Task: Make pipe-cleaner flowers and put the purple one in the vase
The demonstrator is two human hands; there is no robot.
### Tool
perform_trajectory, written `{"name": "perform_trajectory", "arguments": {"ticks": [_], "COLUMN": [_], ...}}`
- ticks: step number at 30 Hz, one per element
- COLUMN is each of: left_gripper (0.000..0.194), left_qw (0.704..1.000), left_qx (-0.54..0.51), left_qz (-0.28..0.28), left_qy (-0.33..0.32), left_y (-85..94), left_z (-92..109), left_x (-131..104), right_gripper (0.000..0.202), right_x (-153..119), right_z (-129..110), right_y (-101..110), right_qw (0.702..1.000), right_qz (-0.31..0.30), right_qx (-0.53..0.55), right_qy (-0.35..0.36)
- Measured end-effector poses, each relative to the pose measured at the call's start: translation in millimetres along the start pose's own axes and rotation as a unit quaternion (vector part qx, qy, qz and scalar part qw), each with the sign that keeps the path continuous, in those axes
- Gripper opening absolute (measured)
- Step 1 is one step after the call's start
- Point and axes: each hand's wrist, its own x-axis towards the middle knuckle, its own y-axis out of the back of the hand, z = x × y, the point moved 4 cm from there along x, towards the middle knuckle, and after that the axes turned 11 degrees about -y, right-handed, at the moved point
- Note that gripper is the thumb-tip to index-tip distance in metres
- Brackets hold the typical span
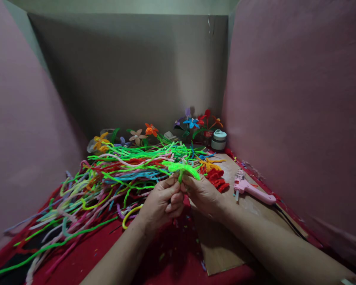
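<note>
Close in front of me, both hands meet on a bright green pipe-cleaner flower [182,169], its petals spread to the sides above my fingers. My left hand [167,196] is closed, thumb and forefinger pinching its short stem. From the other side my right hand [203,194] grips it too, the thumb pressed near the base of the petals. Behind and left of the hands lies a large loose heap of coloured pipe cleaners [130,162]. Red fuzzy pieces [217,180] lie just beyond my right hand, beside orange ones [210,164].
A pink glue gun [255,190] lies on a cardboard sheet [222,245] to the right, its cord trailing toward me. Finished pipe-cleaner flowers [192,122] stand at the back beside a lidded jar [218,140]. Red cloth [166,253] covers the table; pink panels rise on both sides.
</note>
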Motion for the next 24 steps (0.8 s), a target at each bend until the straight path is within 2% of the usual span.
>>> {"name": "perform_trajectory", "arguments": {"ticks": [2,4,6,7,8,10,12,13,15,20,24], "left_gripper": [0.016,0.018,0.022,0.023,0.022,0.017,0.013,0.013,0.018,0.026,0.031], "left_qw": [1.000,0.999,0.997,0.990,0.976,0.923,0.878,0.870,0.880,0.927,0.946], "left_qx": [-0.010,0.002,0.071,0.132,0.201,0.334,0.407,0.415,0.396,0.303,0.251], "left_qz": [-0.025,-0.042,-0.025,0.001,0.033,0.094,0.119,0.125,0.133,0.145,0.150], "left_qy": [0.007,0.011,-0.016,-0.044,-0.081,-0.165,-0.223,-0.233,-0.225,-0.166,-0.137], "left_y": [0.3,-0.7,-1.1,-0.4,0.3,0.2,-1.8,-2.1,-1.6,-1.5,-1.9], "left_z": [-0.1,-0.2,1.0,2.6,4.8,9.6,11.0,10.3,8.0,7.0,7.9], "left_x": [-0.8,-0.9,0.2,0.9,1.2,0.1,-1.5,-1.8,-1.5,-1.3,-2.0], "right_gripper": [0.024,0.025,0.024,0.022,0.020,0.018,0.016,0.016,0.017,0.020,0.020], "right_x": [-1.4,-2.2,-1.9,-1.6,-1.3,-1.1,-2.4,-3.5,-5.7,-9.0,-8.6], "right_z": [-0.6,0.0,2.4,3.5,4.2,4.1,2.4,1.3,-0.1,-0.1,-5.4], "right_y": [-3.4,-4.7,-4.1,-3.5,-3.0,-2.1,-1.3,-1.4,-3.9,-14.1,-11.3], "right_qw": [1.000,1.000,0.999,0.999,0.998,0.997,0.994,0.993,0.993,0.997,0.994], "right_qz": [-0.011,0.003,0.030,0.042,0.051,0.066,0.087,0.095,0.087,-0.007,0.028], "right_qx": [0.006,0.015,0.022,0.023,0.024,0.016,-0.006,-0.020,-0.044,-0.072,-0.102], "right_qy": [-0.008,0.006,0.017,0.021,0.028,0.046,0.064,0.071,0.072,0.032,0.037]}}
